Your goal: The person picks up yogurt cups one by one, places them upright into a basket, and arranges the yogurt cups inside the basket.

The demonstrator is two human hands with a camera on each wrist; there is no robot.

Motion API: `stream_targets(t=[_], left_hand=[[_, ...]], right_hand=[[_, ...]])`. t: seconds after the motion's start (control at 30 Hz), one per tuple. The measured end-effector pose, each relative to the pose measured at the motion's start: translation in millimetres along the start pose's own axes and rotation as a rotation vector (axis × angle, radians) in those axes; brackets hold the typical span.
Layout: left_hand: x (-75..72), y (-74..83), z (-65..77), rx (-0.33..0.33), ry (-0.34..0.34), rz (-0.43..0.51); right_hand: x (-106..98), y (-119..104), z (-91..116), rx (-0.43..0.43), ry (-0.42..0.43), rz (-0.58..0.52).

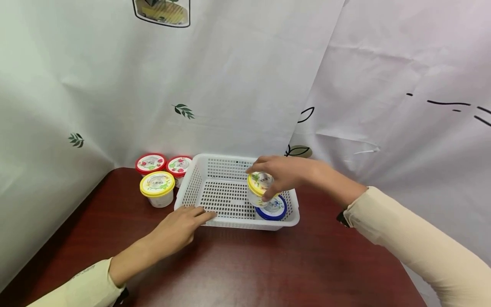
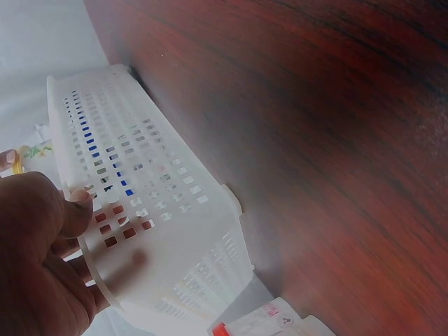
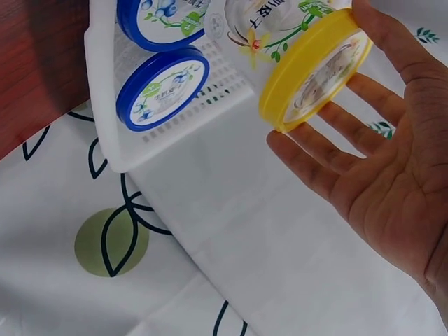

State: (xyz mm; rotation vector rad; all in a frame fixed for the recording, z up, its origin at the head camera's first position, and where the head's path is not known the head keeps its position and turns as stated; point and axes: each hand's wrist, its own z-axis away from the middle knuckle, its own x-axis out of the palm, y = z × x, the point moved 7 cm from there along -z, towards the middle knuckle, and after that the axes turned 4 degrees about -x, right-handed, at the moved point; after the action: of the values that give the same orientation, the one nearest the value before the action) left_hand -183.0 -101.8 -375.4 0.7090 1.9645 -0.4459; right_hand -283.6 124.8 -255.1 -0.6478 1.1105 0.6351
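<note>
My right hand [image 1: 285,172] holds a yellow-lidded tub [image 3: 315,70] by its lid, thumb on one side and fingers on the other. The tub is over the right end of a white plastic basket [image 1: 218,160]. Two blue-lidded tubs show in that end in the right wrist view, a nearer one [image 3: 164,87] and another [image 3: 164,21]; the head view shows just one blue lid, partly covered. My left hand [image 1: 180,228] grips the basket's near rim toward the left, its thumb outside the wall and its fingers inside in the left wrist view.
Left of the basket stand two red-lidded tubs [image 1: 151,163] and another yellow-lidded tub [image 1: 157,183], close together. All rest on a dark red wooden table [image 1: 245,264]. A white printed cloth [image 1: 238,85] hangs behind the basket and along the sides.
</note>
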Motion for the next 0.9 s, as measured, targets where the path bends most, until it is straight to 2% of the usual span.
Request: stream_targets(t=[0.27,0.53,0.9], left_hand=[[1.6,-0.7,-0.9,-0.002,-0.005,-0.009],[1.2,-1.5,0.6,-0.015,-0.041,-0.005],[3.0,-2.7,0.5,-0.01,-0.045,0.001]], right_hand=[[-2,-4,-7,-0.022,0.006,0.003],[-1,-15,-16,-0.053,0.002,0.031],[4,-25,-26,-0.067,-0.002,0.039]])
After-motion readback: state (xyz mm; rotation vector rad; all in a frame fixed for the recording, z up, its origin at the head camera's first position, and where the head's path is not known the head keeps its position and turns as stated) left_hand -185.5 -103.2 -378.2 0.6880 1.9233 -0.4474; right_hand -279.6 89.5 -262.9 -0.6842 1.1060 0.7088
